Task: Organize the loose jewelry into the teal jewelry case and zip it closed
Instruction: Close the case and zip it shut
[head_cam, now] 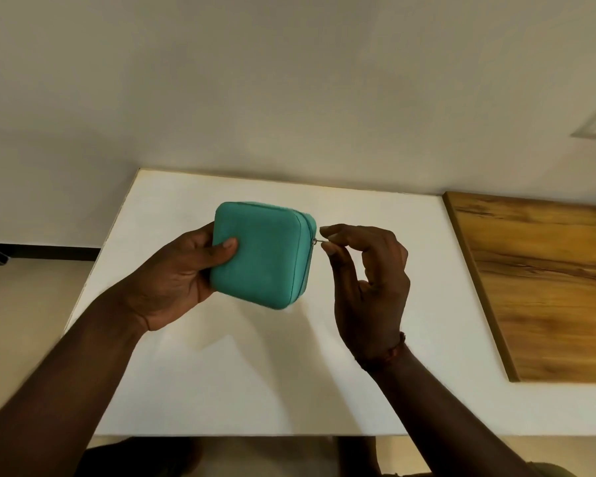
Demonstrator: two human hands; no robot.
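Observation:
The teal jewelry case [267, 256] is a small square case with rounded corners, its lid down, held above the white table [255, 373]. My left hand [183, 273] grips its left side, thumb on the top face. My right hand [365, 273] pinches the thin metal zipper pull [319, 241] between thumb and forefinger at the case's right edge, about a third of the way down that edge. No loose jewelry shows on the table.
A wooden board [544, 284] lies on the right part of the table, its edge close to my right hand. A pale wall rises behind the table. A dark rail [31, 251] runs along the wall at the left.

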